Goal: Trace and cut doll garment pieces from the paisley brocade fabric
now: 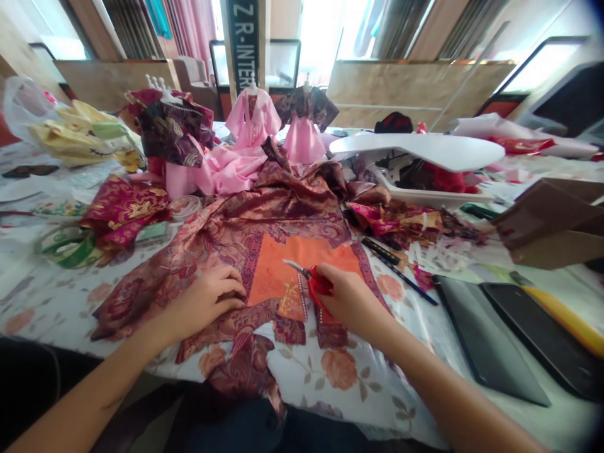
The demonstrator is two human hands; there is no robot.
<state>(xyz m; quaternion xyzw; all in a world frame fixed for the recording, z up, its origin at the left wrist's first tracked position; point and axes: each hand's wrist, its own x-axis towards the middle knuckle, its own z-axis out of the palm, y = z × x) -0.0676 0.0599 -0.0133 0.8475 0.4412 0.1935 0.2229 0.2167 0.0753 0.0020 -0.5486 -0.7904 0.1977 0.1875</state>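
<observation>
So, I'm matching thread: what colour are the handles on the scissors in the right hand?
Bright red scissor handles, clearest in the head view.

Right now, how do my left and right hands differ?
Your left hand lies flat on the maroon paisley fabric, empty; your right hand curls around red-handled scissors. The left is beside the orange panel; the right is over it. Both are bare and rest over that fabric.

The scissors (307,275) have smooth metal blades and glossy red plastic handles; the paisley brocade (141,302) is lustrous, silky cloth, and the orange panel (302,258) is matt cloth.
</observation>
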